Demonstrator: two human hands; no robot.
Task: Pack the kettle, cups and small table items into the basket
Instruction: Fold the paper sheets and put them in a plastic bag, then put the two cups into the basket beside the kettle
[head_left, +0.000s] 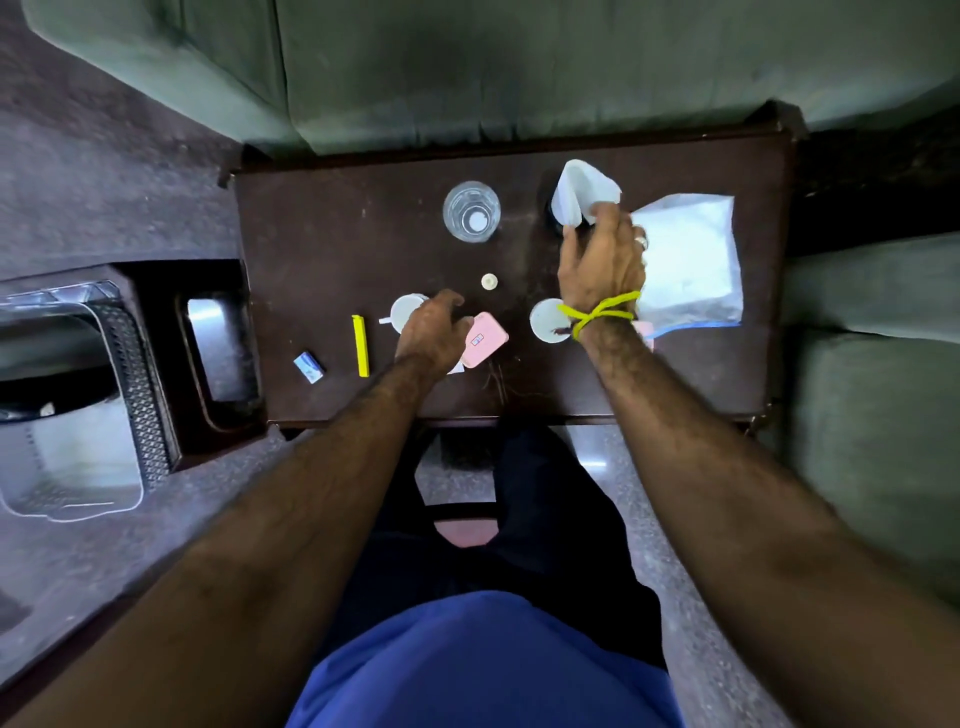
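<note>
Standing at a dark brown table (322, 234), a person in a blue shirt leans over it, with grey-green cushions beyond its far edge and to the right, and speckled grey floor below. Off the table's left end sits a clear, mesh-walled basket (130, 374), well apart from the things on top.

The right hand (602, 260), a yellow cord (602, 312) tied round its wrist, pinches a white tissue (582, 189) that stands up over a dark round object — mostly hidden, so I cannot tell what it is. Just beside that hand lies a white plastic bag (691, 260). A small white cup (545, 319) sits right below the wrist.

The left hand (431, 332) hovers with fingers loosely curled, gripping nothing that I can see, covering part of another white cup (408, 309) whose handle points left. A pink case (485, 340) lies just beside it, tilted, long axis running toward the far right. A yellow stick (360, 345) lies with its long axis toward the far edge; a small blue-and-white box (309, 366) rests near it. Farther back stand a clear glass (471, 210) — upright, seen from above — and a small white cap (489, 281).
</note>
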